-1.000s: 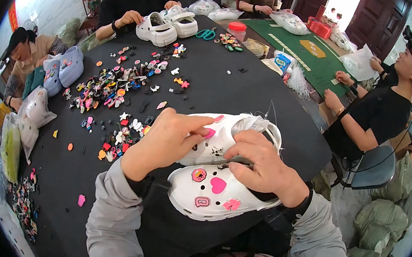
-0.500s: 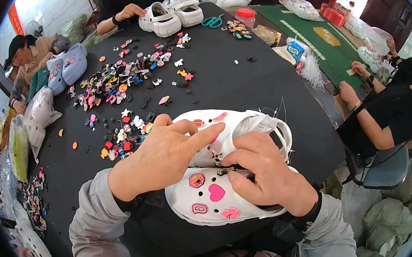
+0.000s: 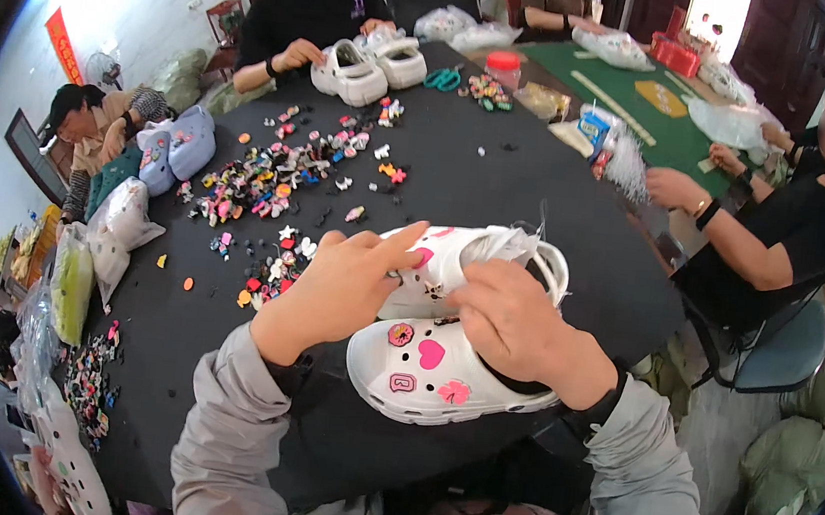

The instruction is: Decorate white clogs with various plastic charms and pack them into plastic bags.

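Observation:
Two white clogs lie side by side before me. The near clog (image 3: 488, 403) carries a pink heart charm (image 3: 430, 355), a doughnut charm (image 3: 400, 335) and two other pink charms on its toe. My left hand (image 3: 334, 285) is around the toe of the far clog (image 3: 450, 258), index finger stretched across its top; its other fingertips are partly hidden. At that clog's inner side, my right hand (image 3: 519, 319) has thumb and fingers pinched together. Whatever is between them cannot be made out. A small black-and-white charm (image 3: 434, 290) shows beside them. Crumpled clear plastic (image 3: 506, 247) sticks out of the far clog.
Loose colourful charms (image 3: 275, 178) are heaped beyond my left hand on the black table (image 3: 561, 188). Bagged shoes (image 3: 121, 227) line the left edge. Opposite, a person handles white clogs (image 3: 351, 75) near teal scissors (image 3: 442, 80). Other people work around a green table (image 3: 641, 96).
The whole view has shifted and tilted slightly. My right thumb has drawn up from the near clog's edge to meet the fingers. My left hand remains at the far clog's toe.

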A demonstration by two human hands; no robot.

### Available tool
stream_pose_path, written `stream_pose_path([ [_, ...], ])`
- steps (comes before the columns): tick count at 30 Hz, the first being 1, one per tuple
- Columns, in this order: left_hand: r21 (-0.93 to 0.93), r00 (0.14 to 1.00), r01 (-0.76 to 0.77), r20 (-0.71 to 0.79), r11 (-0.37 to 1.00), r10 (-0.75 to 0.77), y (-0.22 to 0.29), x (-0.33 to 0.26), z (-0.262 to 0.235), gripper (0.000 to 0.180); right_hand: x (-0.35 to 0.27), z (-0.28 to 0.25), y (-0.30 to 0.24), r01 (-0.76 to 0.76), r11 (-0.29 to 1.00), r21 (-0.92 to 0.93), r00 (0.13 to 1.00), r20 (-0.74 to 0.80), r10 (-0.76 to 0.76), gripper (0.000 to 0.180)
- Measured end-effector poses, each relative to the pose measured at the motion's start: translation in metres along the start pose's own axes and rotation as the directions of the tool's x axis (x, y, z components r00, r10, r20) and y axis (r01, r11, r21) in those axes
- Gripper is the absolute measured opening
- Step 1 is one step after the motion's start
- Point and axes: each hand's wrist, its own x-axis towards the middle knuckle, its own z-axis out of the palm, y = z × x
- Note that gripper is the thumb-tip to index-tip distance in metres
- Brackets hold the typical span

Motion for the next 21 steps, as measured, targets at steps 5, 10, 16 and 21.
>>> stream_pose_path([
  [5,-0.204,0.923,0.155,-0.319,0.967,-0.216,-0.028,-0.073,0.039,0.060,-0.011,-0.020,-0.004,0.092,0.995,0.047,0.983,0.154,-0.098,0.025],
  [10,-0.206,0.878,0.295,-0.327,0.933,-0.350,-0.007,-0.111,0.060,0.062,0.000,-0.015,0.002,0.163,0.979,-0.123,0.979,0.141,-0.146,0.015],
  [16,-0.169,0.896,0.338,-0.244,0.926,-0.371,0.011,-0.116,0.062,0.068,0.008,-0.064,0.023,0.114,0.934,-0.339,0.993,0.067,-0.096,0.021],
  [21,-0.025,0.921,0.389,0.022,0.921,-0.389,0.007,-0.107,0.074,0.076,-0.013,-0.145,0.076,-0.079,0.830,-0.552,0.973,-0.225,-0.057,0.019],
])
